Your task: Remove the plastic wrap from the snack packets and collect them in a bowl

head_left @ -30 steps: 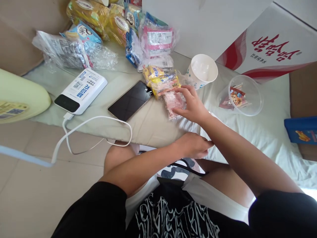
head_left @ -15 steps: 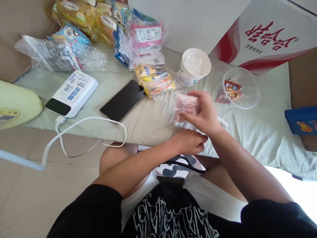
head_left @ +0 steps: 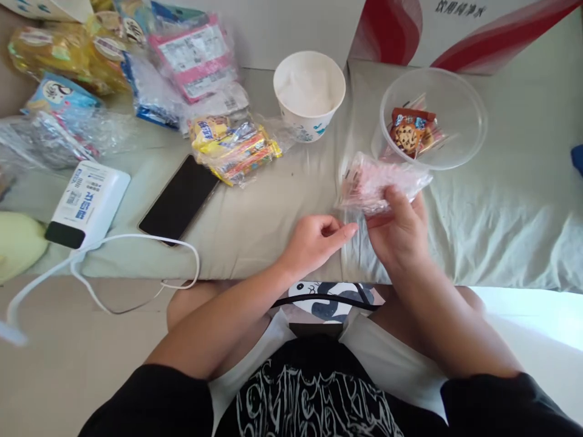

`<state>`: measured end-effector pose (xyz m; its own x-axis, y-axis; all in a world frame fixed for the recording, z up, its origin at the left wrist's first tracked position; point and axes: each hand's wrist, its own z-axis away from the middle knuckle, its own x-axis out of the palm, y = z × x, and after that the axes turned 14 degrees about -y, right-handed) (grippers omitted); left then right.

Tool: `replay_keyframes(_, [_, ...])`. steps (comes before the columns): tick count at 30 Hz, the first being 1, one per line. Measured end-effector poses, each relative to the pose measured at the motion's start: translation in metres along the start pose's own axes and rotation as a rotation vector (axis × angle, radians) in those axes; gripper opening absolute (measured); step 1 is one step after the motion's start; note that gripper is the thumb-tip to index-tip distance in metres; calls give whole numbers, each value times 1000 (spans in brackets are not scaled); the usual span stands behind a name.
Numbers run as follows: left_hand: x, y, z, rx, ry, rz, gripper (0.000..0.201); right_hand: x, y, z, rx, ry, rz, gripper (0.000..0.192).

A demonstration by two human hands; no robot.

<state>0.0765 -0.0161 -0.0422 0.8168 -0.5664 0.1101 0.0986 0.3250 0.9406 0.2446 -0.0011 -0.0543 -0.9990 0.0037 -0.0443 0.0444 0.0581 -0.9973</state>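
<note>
the pink packet (head_left: 380,185) is a small clear-plastic wrapper with something pink inside, held up just above the front edge of the bed (head_left: 273,243), a little in front of the clear tub (head_left: 473,139). it looks light and crinkly, the film probably slippery and easy to crush, so a pinch at a sealed end or corner seems the safest hold rather than a squeeze on the middle. the right hand (head_left: 401,233) has it from below, thumb up against the near side and fingers closed round the lower edge. the left hand (head_left: 316,240) holds nothing: its fingers are loosely curled with the forefinger pointing toward the packet's left end, near it but not touching.

the tub behind holds a cookie packet (head_left: 410,130) and sits well toward the back edge of the bed. left of it stands a white paper cup (head_left: 310,91). further left lies a yellow bundle of snacks (head_left: 234,145), then a black phone (head_left: 180,197) face up near the front edge, and a white power bank (head_left: 88,203) with a white cable (head_left: 136,243) hanging over that edge. more snack bags (head_left: 136,60) are piled at the back left corner.
</note>
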Motion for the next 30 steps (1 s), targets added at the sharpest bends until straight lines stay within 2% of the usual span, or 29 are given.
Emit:
replay_keyframes(2, [1, 0, -2, 52, 30, 127, 54, -1, -1, 2, 17, -19, -21, 46])
replay_keyframes(3, [2, -1, -5, 94, 41, 186, 61, 0, -1, 4, 33, -27, -39, 51])
replay_keyframes(6, [3, -4, -14, 218, 63, 244, 75, 4, -1, 14, 90, -87, -87, 66])
replay_keyframes(9, [-4, -4, -21, 260, 110, 189, 67, 0, -3, 21, 80, -171, -28, 63])
replay_keyframes(11, [-11, -3, -22, 238, 100, 100, 61, -9, -6, 22, 19, -175, 74, 63])
replay_keyframes(13, [-18, -1, -21, 200, 72, -17, 57, -17, -11, 21, -9, -202, 176, 70])
replay_keyframes(16, [-23, 0, -19, 172, 69, -105, 58, -21, -16, 19, 2, -330, 287, 77])
replay_keyframes(18, [-22, 0, -18, 180, 77, -98, 59, -19, -17, 20, 3, -371, 338, 64])
replay_keyframes(22, [-20, 0, -15, 209, 61, -10, 60, -12, -16, 19, 72, -278, 281, 26])
replay_keyframes(26, [-22, -2, -17, 255, 55, 101, 65, -8, -13, 17, 139, -247, 125, 22])
replay_keyframes(30, [-25, -2, -21, 327, 23, 109, 77, -4, -10, 14, 170, -195, 6, 20])
